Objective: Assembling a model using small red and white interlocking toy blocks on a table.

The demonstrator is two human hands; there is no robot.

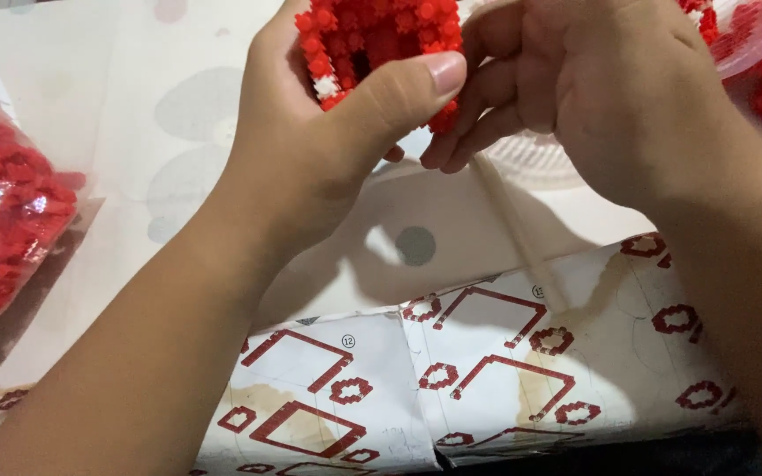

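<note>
Bag (6, 220): a clear plastic bag packed with small red bricks is laid at the far left edge of the table, well apart from the hands, so that loose pieces are kept together within reach
Table (116, 132): a pale cloth with faint round patterns is seen under everything
Left hand (328, 132): it is raised above the table and clenched around the model; the thumb is pressed across the near face and the other fingers are wrapped behind, mostly hidden, so the piece is steadied from both sides
Model (381, 35): a block built of tiny red bricks with a few white ones at its lower left corner is held up between the two hands, near the top of the view, clear of the table; its upper part is cut off by the frame
Sheet (451, 370): a creased, stained instruction sheet with red step diagrams is spread flat just below the hands, where it can be read while the model is held
Right hand (593, 97): its fingers are curled and pinched against the lower right edge of the model; whether a loose brick is held in the fingertips cannot be told
Tub (751, 44): a clear plastic container with more red pieces is partly seen at the upper right, behind the right hand
</note>
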